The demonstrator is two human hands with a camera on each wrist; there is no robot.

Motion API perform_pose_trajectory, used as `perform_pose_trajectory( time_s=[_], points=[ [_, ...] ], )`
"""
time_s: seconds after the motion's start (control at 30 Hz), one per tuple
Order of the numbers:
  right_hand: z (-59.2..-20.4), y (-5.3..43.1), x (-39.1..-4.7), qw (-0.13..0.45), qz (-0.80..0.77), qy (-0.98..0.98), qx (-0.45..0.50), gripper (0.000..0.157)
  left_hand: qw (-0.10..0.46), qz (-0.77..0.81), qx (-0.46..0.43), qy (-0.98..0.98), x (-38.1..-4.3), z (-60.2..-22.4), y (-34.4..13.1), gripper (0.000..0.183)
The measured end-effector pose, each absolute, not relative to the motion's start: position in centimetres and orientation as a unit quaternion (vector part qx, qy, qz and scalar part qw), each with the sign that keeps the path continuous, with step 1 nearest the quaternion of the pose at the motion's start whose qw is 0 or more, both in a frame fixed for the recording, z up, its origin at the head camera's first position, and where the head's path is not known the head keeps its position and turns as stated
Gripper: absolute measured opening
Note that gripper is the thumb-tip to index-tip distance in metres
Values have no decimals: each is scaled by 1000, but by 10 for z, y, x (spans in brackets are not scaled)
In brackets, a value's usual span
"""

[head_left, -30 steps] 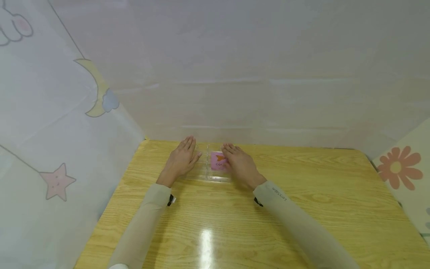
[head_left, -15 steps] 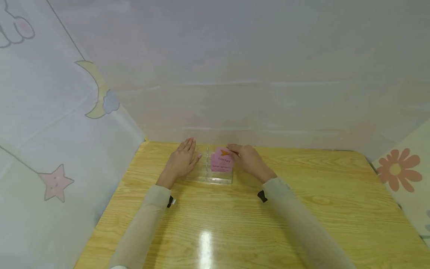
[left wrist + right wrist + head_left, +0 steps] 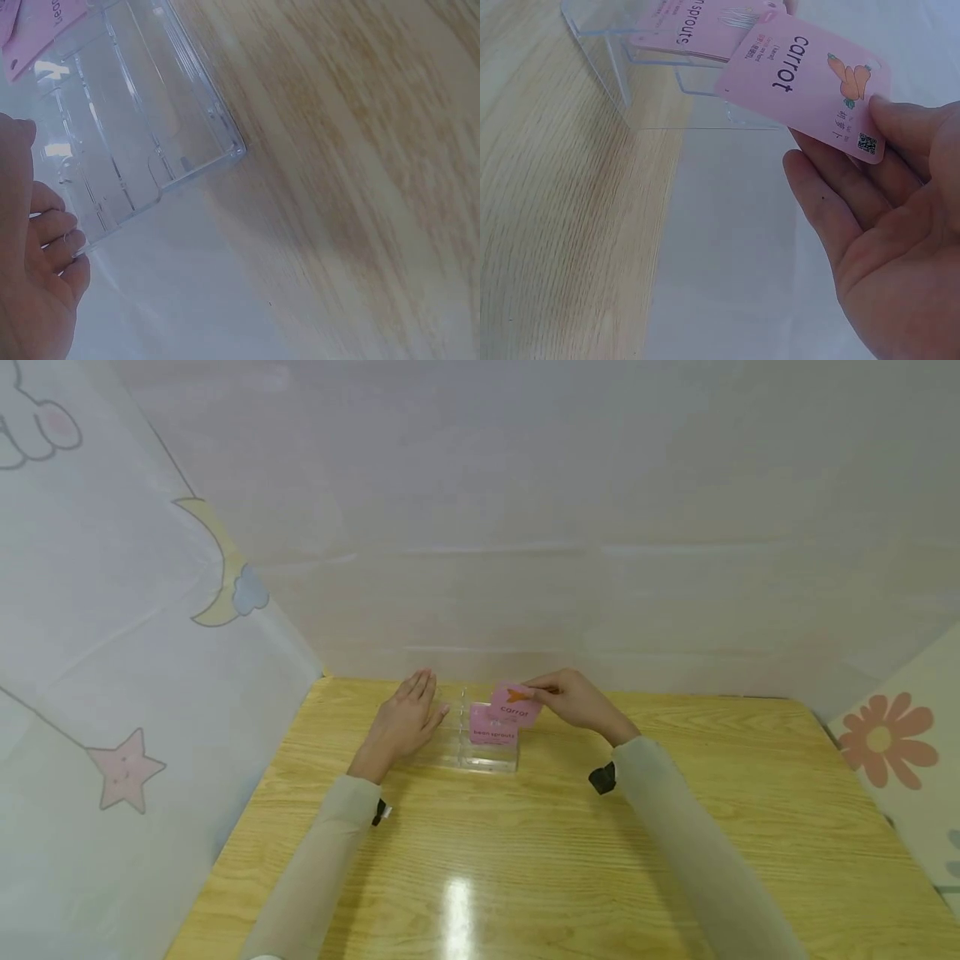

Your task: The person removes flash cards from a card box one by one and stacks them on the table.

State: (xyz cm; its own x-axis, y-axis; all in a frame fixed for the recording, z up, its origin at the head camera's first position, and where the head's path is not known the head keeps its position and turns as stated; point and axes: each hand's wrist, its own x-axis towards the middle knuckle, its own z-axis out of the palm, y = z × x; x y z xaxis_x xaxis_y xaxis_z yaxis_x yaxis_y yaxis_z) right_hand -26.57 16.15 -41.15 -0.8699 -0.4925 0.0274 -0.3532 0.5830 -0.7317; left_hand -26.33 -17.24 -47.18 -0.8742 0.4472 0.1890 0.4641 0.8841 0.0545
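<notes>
Nearest, the clear tiered rack [image 3: 489, 765] is sitting on the table; the left hand [image 3: 400, 724] is resting on its left side, fingers together, thumb spread; over the right half, the carrot flashcard [image 3: 513, 711] is coming off the bean sprouts flashcard [image 3: 492, 737], newly uncovering its word, so apparently being removed; its long axis is running away, leaning right, picture end farthest; the right hand [image 3: 579, 700] is pinching that end.

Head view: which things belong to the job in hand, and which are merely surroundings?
Job:
carrot card, pinched by the right hand
bean sprouts card, in the clear holder
left hand, at the clear holder

Surroundings:
wooden table
printed flower, star, moon
</notes>
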Motion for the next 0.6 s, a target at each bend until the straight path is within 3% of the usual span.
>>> perform_pose_trajectory(
  time_s=[0.6],
  points=[
    [-412, 165, -258, 53, -403, 890, -206, 25, 78, -39, -229, -969, -258, -467, -172, 72]
  ],
)
